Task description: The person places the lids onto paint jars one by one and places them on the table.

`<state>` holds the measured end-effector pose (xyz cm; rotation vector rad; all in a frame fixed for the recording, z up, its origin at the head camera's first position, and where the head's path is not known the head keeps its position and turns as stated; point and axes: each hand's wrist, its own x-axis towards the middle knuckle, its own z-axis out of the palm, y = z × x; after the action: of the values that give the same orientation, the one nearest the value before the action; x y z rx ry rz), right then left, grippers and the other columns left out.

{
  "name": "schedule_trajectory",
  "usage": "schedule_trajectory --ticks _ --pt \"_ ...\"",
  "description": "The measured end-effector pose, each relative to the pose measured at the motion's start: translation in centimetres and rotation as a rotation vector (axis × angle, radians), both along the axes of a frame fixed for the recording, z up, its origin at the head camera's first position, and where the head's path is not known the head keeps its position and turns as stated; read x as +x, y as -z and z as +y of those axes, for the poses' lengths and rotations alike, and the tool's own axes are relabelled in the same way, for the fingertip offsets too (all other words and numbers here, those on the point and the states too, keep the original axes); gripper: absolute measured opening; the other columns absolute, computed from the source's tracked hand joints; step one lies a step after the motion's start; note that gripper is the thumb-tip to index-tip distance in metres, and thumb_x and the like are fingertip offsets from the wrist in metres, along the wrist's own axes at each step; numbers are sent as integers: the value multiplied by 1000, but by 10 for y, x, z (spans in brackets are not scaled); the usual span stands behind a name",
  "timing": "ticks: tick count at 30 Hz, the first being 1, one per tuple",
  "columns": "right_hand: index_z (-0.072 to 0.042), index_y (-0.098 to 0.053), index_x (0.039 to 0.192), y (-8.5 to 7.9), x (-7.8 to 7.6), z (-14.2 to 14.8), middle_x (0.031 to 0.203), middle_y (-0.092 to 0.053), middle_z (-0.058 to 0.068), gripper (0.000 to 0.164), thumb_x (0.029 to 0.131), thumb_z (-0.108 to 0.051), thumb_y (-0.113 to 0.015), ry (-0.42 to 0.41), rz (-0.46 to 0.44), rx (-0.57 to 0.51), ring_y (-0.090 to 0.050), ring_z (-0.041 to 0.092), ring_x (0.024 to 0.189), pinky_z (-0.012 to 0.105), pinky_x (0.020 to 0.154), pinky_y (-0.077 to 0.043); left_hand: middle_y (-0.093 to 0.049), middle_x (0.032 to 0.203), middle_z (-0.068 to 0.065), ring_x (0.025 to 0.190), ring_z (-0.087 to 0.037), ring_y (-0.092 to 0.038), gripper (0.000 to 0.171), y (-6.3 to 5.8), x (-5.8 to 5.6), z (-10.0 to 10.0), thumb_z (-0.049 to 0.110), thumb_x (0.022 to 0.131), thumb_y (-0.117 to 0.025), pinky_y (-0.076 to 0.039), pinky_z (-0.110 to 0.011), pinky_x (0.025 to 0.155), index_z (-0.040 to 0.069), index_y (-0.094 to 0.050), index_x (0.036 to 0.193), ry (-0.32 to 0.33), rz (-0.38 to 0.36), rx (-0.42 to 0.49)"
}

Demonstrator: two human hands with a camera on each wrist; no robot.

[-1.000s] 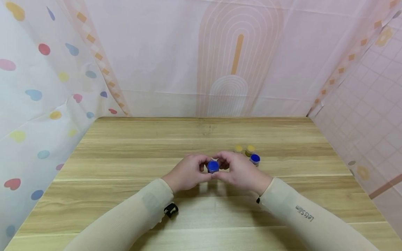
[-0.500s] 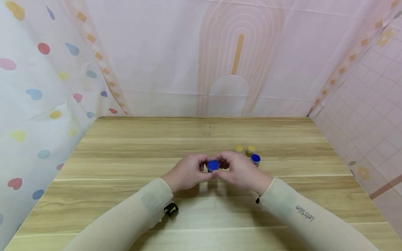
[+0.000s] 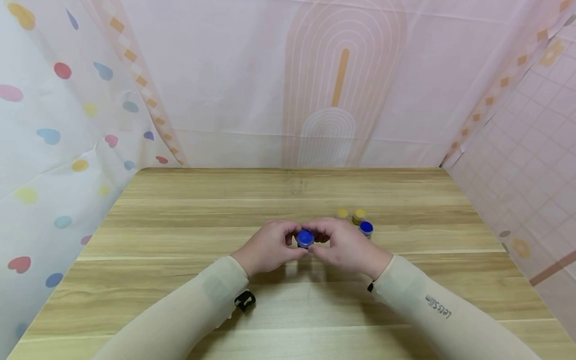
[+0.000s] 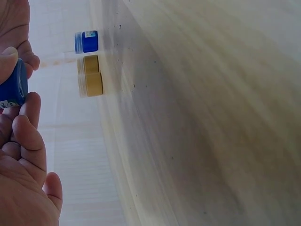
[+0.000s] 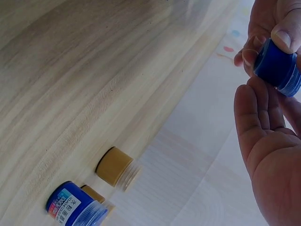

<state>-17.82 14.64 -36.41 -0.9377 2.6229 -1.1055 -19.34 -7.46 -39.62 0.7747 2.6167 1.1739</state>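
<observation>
A small blue paint jar point(image 3: 305, 238) with a clear lid is held upright between both hands over the middle of the table, its top facing the head camera. My left hand point(image 3: 269, 248) grips it from the left; in the right wrist view that hand's thumb presses on the jar's side. From the right, my right hand point(image 3: 348, 246) holds the jar near its lid, forefinger on the far side and thumb on the near side. In the right wrist view its other fingers point(image 5: 245, 110) extend beneath the jar, and its thumb is mostly hidden.
Beyond the right hand, a second blue paint jar point(image 3: 366, 228) and two yellow paint jars point(image 3: 359, 215) stand close together on the wooden table point(image 3: 202, 200). Patterned cloth point(image 3: 225, 85) hangs along the back and both sides.
The right hand's forefinger has slid left along the jar's far side and its thumb has shifted slightly right. The left hand and the other jars stay in place.
</observation>
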Motion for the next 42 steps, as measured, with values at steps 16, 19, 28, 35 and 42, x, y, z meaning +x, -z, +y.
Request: schedule_trajectory --ticks 16,19,28,35,42 --pt "-5 -66 137 1 0 1 129 -73 7 43 95 -11 -75 18 -17 -31 -72 18 110 34 96 -60 -62 80 3 72 -11 -54 20 -3 0 1 26 89 -85 -43 -23 63 15 -72 100 1 28 -11" --pt "-6 -68 136 1 0 1 130 -72 8 40 96 -10 -74 17 -2 -21 -71 18 111 33 96 -59 -61 79 2 71 -11 -53 19 -4 -1 1 24 89 -86 -42 -23 62 15 -71 98 2 25 -10" --pt "-10 -70 123 1 -1 -2 110 -75 -1 32 95 -20 -80 94 -82 -20 -70 11 100 31 90 -59 -61 80 5 72 -11 -53 20 -3 -3 1 27 91 -84 -43 -23 63 18 -74 105 0 -5 -4" --pt "-6 -68 132 1 0 0 123 -74 6 37 96 -12 -75 53 -65 -47 -71 18 108 36 96 -59 -60 77 6 70 -11 -53 18 -2 -2 1 25 90 -85 -42 -23 62 17 -72 98 0 15 -5" --pt "-8 -70 128 1 0 -1 121 -74 5 32 97 -13 -75 61 -67 -50 -71 17 108 36 96 -59 -60 79 4 70 -11 -52 18 -2 -2 1 26 90 -84 -42 -23 61 17 -73 101 0 2 8"
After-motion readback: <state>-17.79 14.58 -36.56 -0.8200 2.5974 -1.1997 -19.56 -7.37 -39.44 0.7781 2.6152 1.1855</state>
